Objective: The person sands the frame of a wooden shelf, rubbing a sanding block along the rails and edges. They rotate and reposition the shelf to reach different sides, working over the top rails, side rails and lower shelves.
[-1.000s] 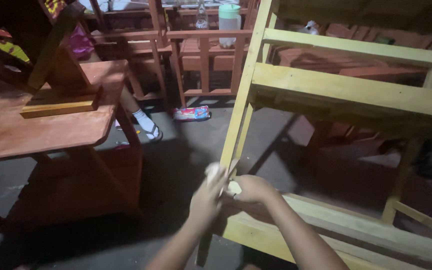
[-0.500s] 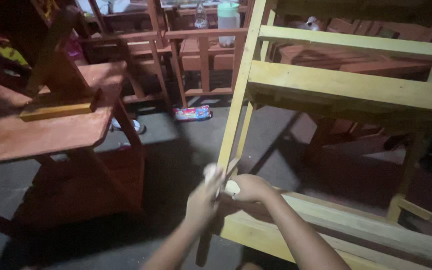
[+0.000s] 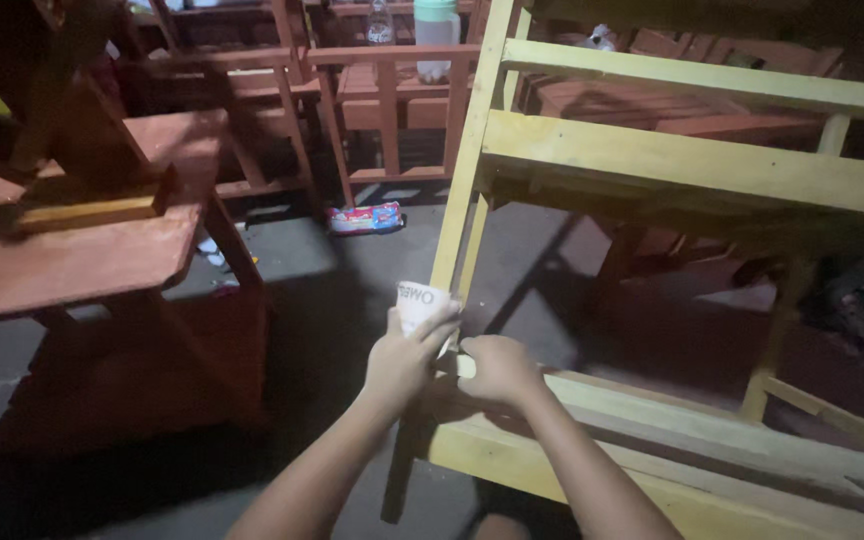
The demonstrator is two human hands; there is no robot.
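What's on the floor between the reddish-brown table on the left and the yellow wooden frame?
In the head view, only dark bare floor separates the table from the yellow frame; a small colourful packet lies farther back.

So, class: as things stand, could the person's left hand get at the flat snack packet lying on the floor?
Probably not without stepping closer. The left hand is busy holding a pale sheet against the yellow frame's leg, and the snack packet lies well beyond it, though the floor between looks open.
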